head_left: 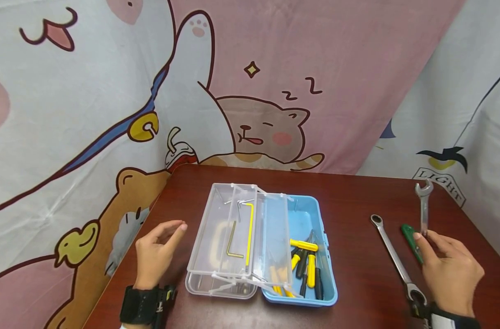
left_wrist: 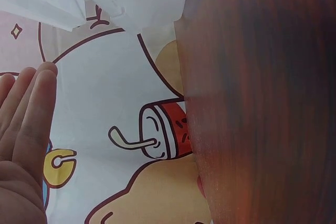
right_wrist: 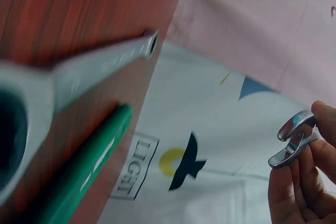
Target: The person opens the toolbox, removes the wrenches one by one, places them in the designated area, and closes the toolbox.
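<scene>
My right hand (head_left: 453,269) pinches a silver wrench (head_left: 424,208) between thumb and fingers, its open-ended jaw pointing up and away. The right wrist view shows that jaw close to the fingertips. Below the hand lie a longer combination wrench (head_left: 393,253) and a green-handled tool (head_left: 409,235), partly hidden by the hand. My left hand (head_left: 157,251) hovers left of the toolbox with loosely bent fingers and nothing in it; the left wrist view shows its fingers (left_wrist: 34,114) extended. A blue toolbox (head_left: 334,278) stands opened out in the middle, with yellow-and-black screwdrivers (head_left: 311,269) inside.
Clear plastic trays (head_left: 198,237) fold out to the toolbox's left, with several hex keys (head_left: 250,233), one of them yellow. Dark wood table (head_left: 348,196) lies underneath. A printed cloth (head_left: 336,41) hangs along the table's far and left edges.
</scene>
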{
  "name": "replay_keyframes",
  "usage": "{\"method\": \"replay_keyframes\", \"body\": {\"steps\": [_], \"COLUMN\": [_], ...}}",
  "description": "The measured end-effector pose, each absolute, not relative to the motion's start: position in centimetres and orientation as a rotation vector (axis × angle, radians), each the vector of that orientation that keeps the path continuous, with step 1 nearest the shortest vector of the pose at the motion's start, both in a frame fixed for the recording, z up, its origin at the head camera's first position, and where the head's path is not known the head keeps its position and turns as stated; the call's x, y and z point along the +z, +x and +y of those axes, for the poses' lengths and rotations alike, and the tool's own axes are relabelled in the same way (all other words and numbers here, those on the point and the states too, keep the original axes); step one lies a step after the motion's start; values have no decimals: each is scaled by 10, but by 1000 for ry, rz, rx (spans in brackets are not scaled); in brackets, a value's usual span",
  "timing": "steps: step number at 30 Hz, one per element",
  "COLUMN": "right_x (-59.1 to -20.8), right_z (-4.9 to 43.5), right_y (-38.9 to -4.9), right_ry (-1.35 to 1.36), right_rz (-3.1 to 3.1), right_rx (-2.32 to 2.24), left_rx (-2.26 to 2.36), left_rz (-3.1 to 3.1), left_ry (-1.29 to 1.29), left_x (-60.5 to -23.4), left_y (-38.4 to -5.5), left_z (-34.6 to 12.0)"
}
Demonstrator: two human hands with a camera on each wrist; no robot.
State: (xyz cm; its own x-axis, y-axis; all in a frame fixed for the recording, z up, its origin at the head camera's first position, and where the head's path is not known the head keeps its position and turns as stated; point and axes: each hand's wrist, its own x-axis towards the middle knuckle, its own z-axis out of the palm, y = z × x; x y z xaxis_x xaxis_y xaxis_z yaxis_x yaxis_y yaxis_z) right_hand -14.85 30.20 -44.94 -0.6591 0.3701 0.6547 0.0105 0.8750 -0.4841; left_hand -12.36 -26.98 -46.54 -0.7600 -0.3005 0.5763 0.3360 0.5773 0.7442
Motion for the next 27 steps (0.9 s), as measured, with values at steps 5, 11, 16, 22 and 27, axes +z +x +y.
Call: {"method": "replay_keyframes", "body": {"steps": [5,11,16,22,27], "right_x": [-454,-457,-457,-464,-469], "right_z": [320,341,358,377,389], "right_y": [-148,-147,-143,-139,-138], "right_ry": [-418,-614,-736,-770,-789], "right_rz": [-2311,-2384,-2397,-2330,-2228], "right_rx": [568,558,671,871,934], "left_rx": [-1184,-1183,-1192,-1198,-1190], "left_rz": [-2131,-2132,-2128,-2119,-2116], "left_ry": [-16,-18,-26,-31,-33], "left_x": [-466,-466,-467,-466,-465], "left_y": [-124,-123,-123,-123,-122], "left_z": [-271,-271,-271,-271,-271]}}
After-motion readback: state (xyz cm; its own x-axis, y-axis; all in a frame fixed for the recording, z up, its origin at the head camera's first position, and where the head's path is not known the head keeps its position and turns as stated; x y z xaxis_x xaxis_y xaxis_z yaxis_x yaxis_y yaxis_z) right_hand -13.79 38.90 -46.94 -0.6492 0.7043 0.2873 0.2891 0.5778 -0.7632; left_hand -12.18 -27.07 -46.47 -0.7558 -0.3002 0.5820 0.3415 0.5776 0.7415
